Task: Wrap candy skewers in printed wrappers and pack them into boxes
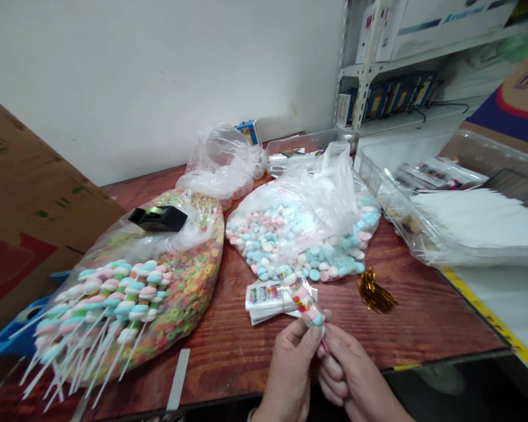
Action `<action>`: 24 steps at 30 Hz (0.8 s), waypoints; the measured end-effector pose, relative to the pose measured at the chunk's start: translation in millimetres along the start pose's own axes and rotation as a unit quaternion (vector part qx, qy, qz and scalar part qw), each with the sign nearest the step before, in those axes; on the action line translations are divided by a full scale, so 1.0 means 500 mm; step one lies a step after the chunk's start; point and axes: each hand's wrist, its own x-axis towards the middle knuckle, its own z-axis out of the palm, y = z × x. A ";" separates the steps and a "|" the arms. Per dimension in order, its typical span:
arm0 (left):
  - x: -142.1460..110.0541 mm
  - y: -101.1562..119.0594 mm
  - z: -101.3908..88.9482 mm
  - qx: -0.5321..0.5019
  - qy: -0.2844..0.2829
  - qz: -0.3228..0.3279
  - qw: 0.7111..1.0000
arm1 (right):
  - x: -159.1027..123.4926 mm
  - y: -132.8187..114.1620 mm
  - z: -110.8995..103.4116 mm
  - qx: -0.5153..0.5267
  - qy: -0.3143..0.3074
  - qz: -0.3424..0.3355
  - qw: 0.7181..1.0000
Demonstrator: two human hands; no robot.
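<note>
On the wooden table (422, 316), a bag of pastel candies (286, 246) lies beyond the hands; the left hand (286, 369) and right hand (352, 375) both grip a marshmallow skewer (308, 305) in clear film.

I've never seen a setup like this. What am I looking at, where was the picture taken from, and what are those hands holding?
This picture comes from a camera worn on a person's head, looking down at their own bare hands; no machine appears. Their left hand and right hand hold a candy stick of pink, white and blue pieces in a clear plastic sleeve. On the reddish wooden table nearby lie a stack of printed clear sleeves, a tuft of shiny gold ties, a clear bag of pastel pink and blue candies, and a pile of pastel candy sticks.
</note>
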 end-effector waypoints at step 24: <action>0.067 -0.007 -0.075 0.052 -0.101 -0.038 0.993 | 0.010 -0.023 -0.053 -0.223 -0.064 -0.040 0.972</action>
